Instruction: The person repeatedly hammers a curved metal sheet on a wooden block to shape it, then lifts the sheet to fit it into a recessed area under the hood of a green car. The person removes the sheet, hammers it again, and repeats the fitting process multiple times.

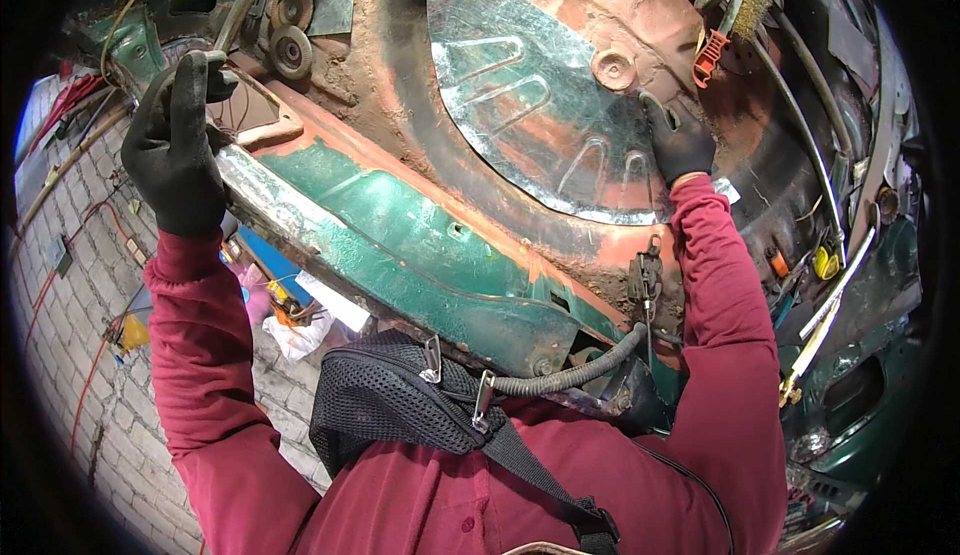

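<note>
1. The shiny metal sheet (535, 120) lies on the rusty red-brown car floor (400, 105), on the far side of the green panel (400, 225) that runs along the near edge.
2. The right hand (682, 142), in a black glove, is at the sheet's right edge. Its fingers are bent, with the tips by the metal. It is hard to tell if they pinch it or just touch it.
3. The left hand (180, 145), in a black glove too, is up by the left end of the green panel, well apart from the sheet. Its fingers are partly curled, and 1 points up. What they hold, if anything, cannot be told.
4. A round brown disc (613, 70) sits by the sheet's far edge.
5. 2 rusty round pieces (291, 52) are near the car floor's far left corner.
6. A wire brush (755, 5) and an orange clip (711, 59) are near its far right corner.
7. A black bag (395, 395) hangs on the person's chest, beside a ribbed hose (575, 380).
</note>
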Tool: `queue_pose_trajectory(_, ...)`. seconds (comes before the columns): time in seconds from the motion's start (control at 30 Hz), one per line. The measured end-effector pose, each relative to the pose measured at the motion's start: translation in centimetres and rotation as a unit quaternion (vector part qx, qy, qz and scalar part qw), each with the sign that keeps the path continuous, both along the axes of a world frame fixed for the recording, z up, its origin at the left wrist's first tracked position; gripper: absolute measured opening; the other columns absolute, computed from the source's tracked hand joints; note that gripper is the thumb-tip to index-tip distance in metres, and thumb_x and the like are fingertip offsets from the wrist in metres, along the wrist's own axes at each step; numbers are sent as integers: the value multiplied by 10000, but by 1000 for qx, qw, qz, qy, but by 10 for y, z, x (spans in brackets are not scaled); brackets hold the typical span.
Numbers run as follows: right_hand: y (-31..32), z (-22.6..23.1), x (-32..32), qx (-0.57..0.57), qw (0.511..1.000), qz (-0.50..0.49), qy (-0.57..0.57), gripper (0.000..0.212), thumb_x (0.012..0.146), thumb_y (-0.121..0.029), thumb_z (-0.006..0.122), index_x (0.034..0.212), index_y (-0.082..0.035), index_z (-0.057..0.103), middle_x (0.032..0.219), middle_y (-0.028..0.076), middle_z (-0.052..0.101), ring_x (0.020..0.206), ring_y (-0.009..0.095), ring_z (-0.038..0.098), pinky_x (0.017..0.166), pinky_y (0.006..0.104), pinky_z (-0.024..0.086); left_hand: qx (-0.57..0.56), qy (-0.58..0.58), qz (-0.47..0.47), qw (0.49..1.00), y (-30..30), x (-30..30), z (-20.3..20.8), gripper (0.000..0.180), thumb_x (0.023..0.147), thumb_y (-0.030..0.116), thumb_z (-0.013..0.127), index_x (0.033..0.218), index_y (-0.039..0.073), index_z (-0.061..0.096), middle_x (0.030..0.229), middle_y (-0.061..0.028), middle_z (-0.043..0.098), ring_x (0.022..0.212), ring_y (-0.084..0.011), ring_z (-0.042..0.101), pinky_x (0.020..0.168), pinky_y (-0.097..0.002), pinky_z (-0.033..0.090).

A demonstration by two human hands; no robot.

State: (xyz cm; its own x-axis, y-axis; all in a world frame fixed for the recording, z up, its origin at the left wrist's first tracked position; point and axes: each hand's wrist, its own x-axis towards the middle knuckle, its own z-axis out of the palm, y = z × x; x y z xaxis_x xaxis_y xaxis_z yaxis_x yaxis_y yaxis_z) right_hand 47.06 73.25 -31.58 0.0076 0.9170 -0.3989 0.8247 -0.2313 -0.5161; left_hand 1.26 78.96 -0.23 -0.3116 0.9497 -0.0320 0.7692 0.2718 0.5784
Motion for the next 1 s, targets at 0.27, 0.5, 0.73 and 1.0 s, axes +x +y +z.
queue_pose_trajectory(0.27,-3,-3,-3,-16,1000,-7,-11,487,958,-612,694,940,-129,750,826,193,709,791,431,703,644,485,524,-8,-19,25,999,-1,0,2,273,1096,228,623,1177,18,778,948,-37,777,663,-20,548,588,-214,376)
queue_pose_trajectory(0.5,-2,-4,-1,-12,1000,-10,0,501,960,-620,686,952,-124,754,831,210,712,799,445,702,653,482,532,-11,-9,23,1000,-1,2,2,268,1091,229,628,1187,27,776,956,-36,779,679,-23,567,581,-217,381)
queue_pose_trajectory(0.73,-1,4,-3,-14,1000,-4,1,500,967,-618,679,954,-124,756,830,211,711,799,453,697,654,486,530,-14,3,15,1000,-1,0,3,272,1090,238,630,1189,28,774,962,-39,780,676,-28,568,587,-219,389)
queue_pose_trajectory(1.0,-3,-3,-6,-21,1000,-18,1,500,972,-613,666,933,-120,736,823,209,704,809,455,694,664,501,526,1,4,1,1000,0,1,0,271,1086,239,640,1182,26,777,953,-43,780,673,-34,567,600,-225,403)
